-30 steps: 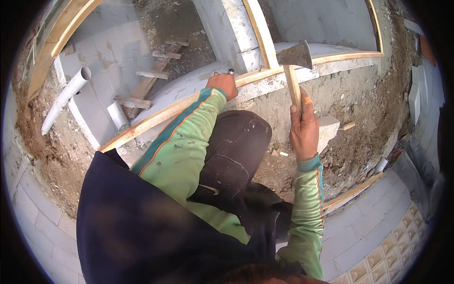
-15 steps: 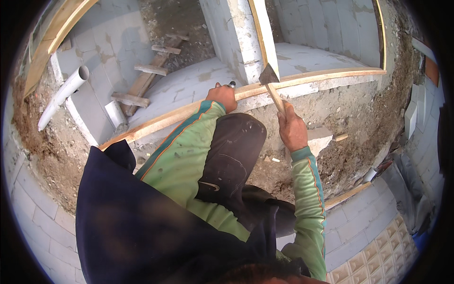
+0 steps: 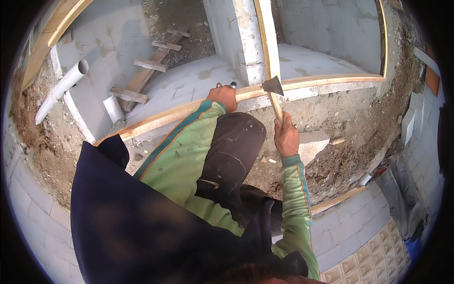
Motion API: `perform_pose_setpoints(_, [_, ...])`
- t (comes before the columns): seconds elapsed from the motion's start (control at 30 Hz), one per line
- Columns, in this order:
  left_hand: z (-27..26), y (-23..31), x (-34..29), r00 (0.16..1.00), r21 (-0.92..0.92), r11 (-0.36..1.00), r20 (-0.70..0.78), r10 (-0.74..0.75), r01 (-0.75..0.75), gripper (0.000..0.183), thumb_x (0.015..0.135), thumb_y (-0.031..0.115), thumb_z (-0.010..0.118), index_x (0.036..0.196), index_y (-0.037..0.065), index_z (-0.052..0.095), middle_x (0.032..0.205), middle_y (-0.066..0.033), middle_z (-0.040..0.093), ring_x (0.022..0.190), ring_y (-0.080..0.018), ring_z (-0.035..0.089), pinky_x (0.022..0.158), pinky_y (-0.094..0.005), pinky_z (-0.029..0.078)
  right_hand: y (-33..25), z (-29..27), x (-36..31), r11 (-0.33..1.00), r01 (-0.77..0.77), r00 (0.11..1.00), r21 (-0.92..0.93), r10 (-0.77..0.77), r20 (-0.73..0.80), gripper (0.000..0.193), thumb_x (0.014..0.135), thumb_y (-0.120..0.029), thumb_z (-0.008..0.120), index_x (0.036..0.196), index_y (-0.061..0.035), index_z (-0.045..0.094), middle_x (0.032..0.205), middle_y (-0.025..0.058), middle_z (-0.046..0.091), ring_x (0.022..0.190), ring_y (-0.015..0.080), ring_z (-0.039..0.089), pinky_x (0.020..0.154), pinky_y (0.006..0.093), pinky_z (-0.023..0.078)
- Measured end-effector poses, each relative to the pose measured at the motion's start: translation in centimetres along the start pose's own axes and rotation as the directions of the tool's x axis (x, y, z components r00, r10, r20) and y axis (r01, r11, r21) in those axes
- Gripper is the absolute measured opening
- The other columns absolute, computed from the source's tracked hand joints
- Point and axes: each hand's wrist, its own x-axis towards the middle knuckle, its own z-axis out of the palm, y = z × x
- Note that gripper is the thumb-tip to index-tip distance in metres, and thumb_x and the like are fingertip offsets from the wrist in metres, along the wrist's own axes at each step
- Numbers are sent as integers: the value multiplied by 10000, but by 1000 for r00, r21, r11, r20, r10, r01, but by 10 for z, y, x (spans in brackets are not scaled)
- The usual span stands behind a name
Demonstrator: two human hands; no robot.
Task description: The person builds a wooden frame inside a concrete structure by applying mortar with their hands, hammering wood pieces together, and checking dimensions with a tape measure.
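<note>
My right hand (image 3: 286, 138) is closed round the wooden handle of a hatchet (image 3: 275, 104). The hatchet's dark, flared metal head lies over the long wooden board (image 3: 326, 81), close to where an upright timber (image 3: 268, 42) meets it; whether it touches cannot be made out. My left hand (image 3: 223, 98) grips the same board further left, with its fingers bent over the far side and partly hidden. A small dark, shiny thing shows at those fingers, too small to name. My bent knee, in dark trousers, is just below that hand.
Beyond the board are grey block walls (image 3: 326, 33) and a plank with cross cleats (image 3: 142, 80). A white pipe (image 3: 61, 92) sticks out at the left. Near my right hand lies a broken pale block (image 3: 312, 147) on rough soil. Dark sheeting (image 3: 406, 203) lies at the right.
The hatchet head has come down slightly toward me and to the right, and its blade has turned. My right hand has shifted a little left and nearer. My left hand stays on the board.
</note>
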Motion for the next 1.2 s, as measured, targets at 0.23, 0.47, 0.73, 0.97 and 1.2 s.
perform_pose_setpoints(0.23, [-2,-8,-3,999,-25,999,-30,-44,44,362,744,183,614,1050,-2,669,1029,-202,689,1037,-404,631,838,-461,559,-104,-109,-5,738,431,782,519,-19,-623,438,1037,-329,502,1279,28,428,791,70,544,574,96,451,478,258,395])
perform_pose_setpoints(0.47, [-1,-4,1,1000,-30,999,-19,17,-18,379,755,175,608,1084,-5,661,1040,-209,687,1026,-403,637,849,-461,554,37,17,-8,991,43,979,-125,-16,205,340,982,-216,576,1228,-6,468,742,241,608,635,443,598,547,466,474])
perform_pose_setpoints(0.73, [-3,-9,-4,999,-45,998,-24,-44,43,378,739,157,614,1078,-7,640,1029,-198,684,1028,-416,631,850,-466,552,-91,-101,6,741,525,735,419,-145,-663,432,1039,-348,496,1315,-25,413,869,72,573,578,91,435,499,229,386])
perform_pose_setpoints(0.97, [-2,1,-3,999,-38,999,-34,16,-18,312,734,158,625,991,-9,684,1039,-193,684,1015,-409,632,841,-459,557,48,15,-7,993,-44,996,-108,52,76,339,983,-216,566,1210,21,482,741,271,637,749,453,673,578,473,505])
perform_pose_setpoints(1.2, [-3,-11,-4,996,-52,997,-63,-56,53,317,730,158,632,997,-10,674,1043,-195,681,1027,-407,627,842,-459,558,-95,-116,7,700,476,786,532,-69,-614,401,1038,-290,512,1334,-45,398,816,53,554,600,122,449,510,272,427])
